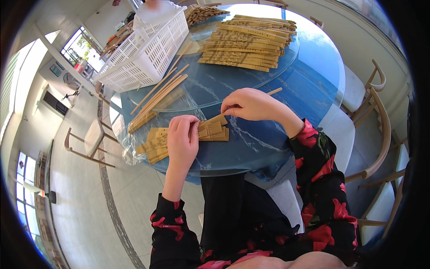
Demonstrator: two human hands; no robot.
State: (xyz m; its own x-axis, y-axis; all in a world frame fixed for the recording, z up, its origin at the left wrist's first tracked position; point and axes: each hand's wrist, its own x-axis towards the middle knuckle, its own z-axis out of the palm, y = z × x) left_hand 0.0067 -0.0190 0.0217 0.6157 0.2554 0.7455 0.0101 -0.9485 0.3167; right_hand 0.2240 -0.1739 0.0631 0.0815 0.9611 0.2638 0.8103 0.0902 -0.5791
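Observation:
My left hand (183, 136) is closed, pinching a tan printed paper chopstick sleeve (212, 124) at the near edge of the table. Under it lies a small fanned stack of similar sleeves (156, 144). My right hand (257, 105) pinches wooden chopsticks (275, 91) at the sleeve's right end; one light end sticks out beyond the hand, and the rest is mostly hidden by my fingers. To the left, several loose wooden chopsticks (162, 97) lie slanted, beside more sleeves (142, 121).
On the glass turntable (210, 96) rests a large pile of tan sleeves (251, 42). A white slatted basket (154, 56) stands at the far left, and a brown heap of sticks (204, 14) lies behind. Wooden chairs (378, 130) surround the round table. A person sits beyond the basket.

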